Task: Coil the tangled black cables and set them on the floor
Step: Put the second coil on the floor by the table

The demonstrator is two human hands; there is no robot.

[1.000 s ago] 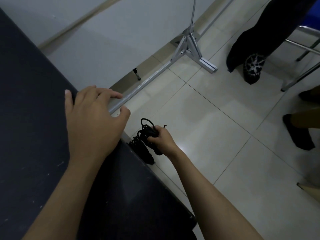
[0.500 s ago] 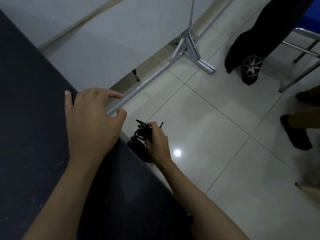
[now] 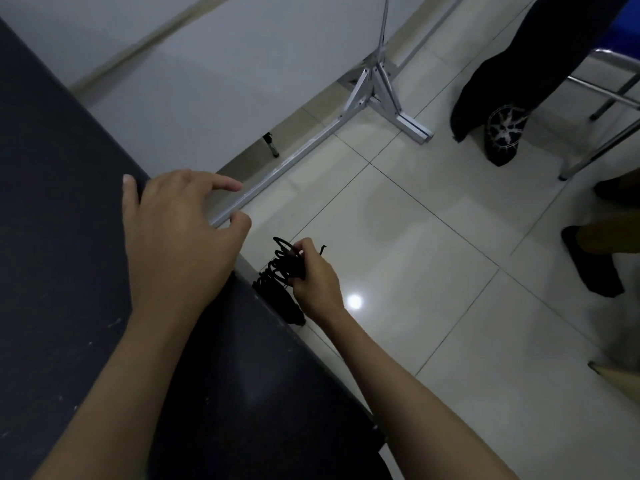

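Observation:
A bundle of coiled black cables (image 3: 281, 268) hangs low beside the edge of the dark table (image 3: 62, 237), close to the tiled floor (image 3: 415, 271). My right hand (image 3: 313, 280) reaches down past the table edge and grips the bundle from its right side; a short cable end sticks up past the knuckles. More black cable trails down under the hand, partly hidden by the table edge. Whether the bundle touches the floor I cannot tell. My left hand (image 3: 180, 240) rests palm down on the table's corner, fingers spread, holding nothing.
A grey partition panel on a metal stand with a splayed foot (image 3: 381, 95) runs along the floor behind the cables. At the right stand a person's dark trouser leg and patterned shoe (image 3: 502, 129), another dark shoe (image 3: 592, 265) and chrome chair legs (image 3: 602, 133).
My right hand has drawn the cable bundle a little left, closer to the table edge, and turned so its back faces up. My left hand has stayed on the table corner.

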